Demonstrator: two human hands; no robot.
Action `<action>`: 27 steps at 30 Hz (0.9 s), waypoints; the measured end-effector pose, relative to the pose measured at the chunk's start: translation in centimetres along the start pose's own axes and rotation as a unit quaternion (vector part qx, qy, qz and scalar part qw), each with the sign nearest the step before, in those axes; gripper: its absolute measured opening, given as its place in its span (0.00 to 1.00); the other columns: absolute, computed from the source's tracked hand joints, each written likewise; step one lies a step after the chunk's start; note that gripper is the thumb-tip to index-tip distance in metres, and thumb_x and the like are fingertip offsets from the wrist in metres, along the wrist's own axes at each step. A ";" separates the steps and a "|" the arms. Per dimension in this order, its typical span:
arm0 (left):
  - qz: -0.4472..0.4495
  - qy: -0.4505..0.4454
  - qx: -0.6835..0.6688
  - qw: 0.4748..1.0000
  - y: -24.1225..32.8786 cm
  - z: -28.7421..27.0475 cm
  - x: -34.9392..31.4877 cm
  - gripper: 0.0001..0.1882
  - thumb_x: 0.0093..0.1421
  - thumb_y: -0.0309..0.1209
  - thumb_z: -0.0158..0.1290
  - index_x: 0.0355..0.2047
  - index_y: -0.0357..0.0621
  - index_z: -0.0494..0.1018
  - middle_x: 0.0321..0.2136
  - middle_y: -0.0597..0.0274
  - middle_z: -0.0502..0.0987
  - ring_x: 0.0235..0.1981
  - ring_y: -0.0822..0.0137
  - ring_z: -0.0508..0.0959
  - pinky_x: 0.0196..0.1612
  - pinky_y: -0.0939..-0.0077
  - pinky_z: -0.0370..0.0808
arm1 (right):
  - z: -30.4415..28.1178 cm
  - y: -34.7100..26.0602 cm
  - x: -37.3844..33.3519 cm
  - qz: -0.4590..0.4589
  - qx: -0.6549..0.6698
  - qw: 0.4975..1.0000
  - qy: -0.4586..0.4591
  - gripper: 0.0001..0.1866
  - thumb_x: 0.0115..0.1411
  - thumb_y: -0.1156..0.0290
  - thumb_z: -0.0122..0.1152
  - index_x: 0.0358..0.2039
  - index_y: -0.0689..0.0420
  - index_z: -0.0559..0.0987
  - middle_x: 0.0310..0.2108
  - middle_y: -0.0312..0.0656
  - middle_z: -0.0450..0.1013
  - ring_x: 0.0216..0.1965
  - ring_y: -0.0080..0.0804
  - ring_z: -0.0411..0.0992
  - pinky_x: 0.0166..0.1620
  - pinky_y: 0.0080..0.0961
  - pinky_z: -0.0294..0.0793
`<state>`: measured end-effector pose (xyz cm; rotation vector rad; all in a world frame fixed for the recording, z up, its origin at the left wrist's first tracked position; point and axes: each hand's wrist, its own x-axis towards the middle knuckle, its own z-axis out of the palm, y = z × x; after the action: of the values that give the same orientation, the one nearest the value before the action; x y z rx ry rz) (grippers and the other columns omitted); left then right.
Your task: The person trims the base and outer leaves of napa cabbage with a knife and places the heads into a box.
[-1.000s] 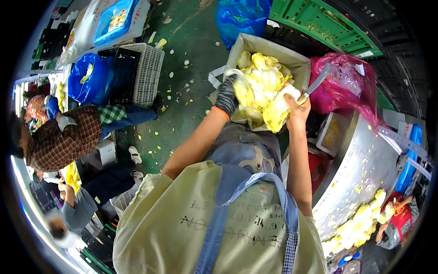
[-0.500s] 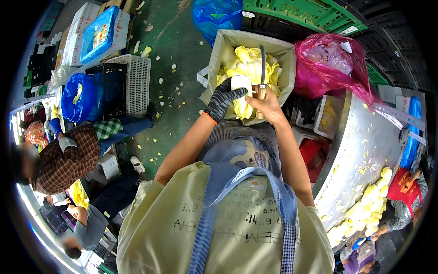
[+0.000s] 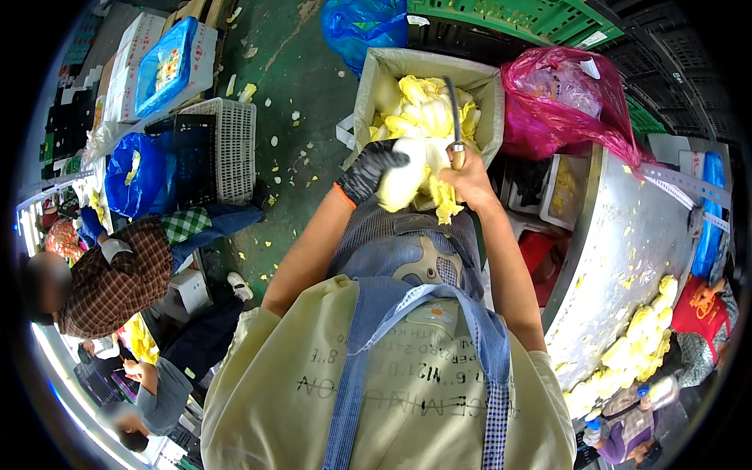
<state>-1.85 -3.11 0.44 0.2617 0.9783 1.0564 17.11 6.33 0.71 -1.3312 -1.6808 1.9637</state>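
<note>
A green floor (image 3: pixel 301 168) strewn with pale scraps runs to the left, and to the right a metal surface (image 3: pixel 603 235) carries a long heap of yellow napa cabbage (image 3: pixel 630 345). In front of the person stands a lined box (image 3: pixel 492 90) with loose yellow leaves (image 3: pixel 427 110) in it, and the napa cabbage head (image 3: pixel 397 186) being worked is held at its near edge. Half a second ago its flat, pale cut end faced up between both hands; now it is turned, its rounded side showing and a frilled leaf (image 3: pixel 444 205) hanging beside it — the leaf seems to be parting from the head, though whether it is fully free I cannot tell. The gloved left hand (image 3: pixel 371 173) is clamped on the head from the left. The bare right hand (image 3: pixel 472 180) is closed round the handle of a curved knife (image 3: pixel 454 117), its blade up over the box as before — so this looks like handling by fingers rather than cutting.
</note>
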 end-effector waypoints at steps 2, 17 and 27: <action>-0.025 -0.094 -0.280 0.955 -1.6 -2.3 0.7 0.25 0.52 0.33 0.48 0.48 0.31 0.63 0.41 0.46 0.72 0.40 0.54 0.75 0.44 0.64 0.73 | -0.9 1.9 0.7 -0.005 0.083 0.996 0.016 0.13 0.42 0.80 0.54 0.32 0.62 0.69 0.26 0.33 0.65 0.27 0.21 0.63 0.32 0.19 0.66; 0.104 0.023 -0.201 0.974 -2.3 -0.1 1.5 0.20 0.57 0.30 0.49 0.49 0.38 0.63 0.41 0.59 0.72 0.41 0.66 0.73 0.45 0.72 0.71 | 2.4 -1.0 -0.5 -0.071 0.008 0.997 -0.004 0.21 0.47 0.64 0.67 0.36 0.64 0.72 0.27 0.37 0.72 0.28 0.20 0.69 0.33 0.19 0.70; 0.162 0.074 0.023 0.984 -2.0 0.5 1.2 0.27 0.48 0.26 0.59 0.49 0.40 0.63 0.43 0.64 0.70 0.44 0.71 0.69 0.48 0.77 0.67 | 2.4 -1.8 -0.9 -0.034 -0.014 0.999 -0.034 0.18 0.45 0.70 0.66 0.34 0.64 0.72 0.27 0.36 0.70 0.28 0.19 0.67 0.33 0.19 0.70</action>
<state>-0.07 -2.98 -1.18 0.3949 1.1189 1.3655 15.19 4.64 2.51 -1.2119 -1.7668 1.9757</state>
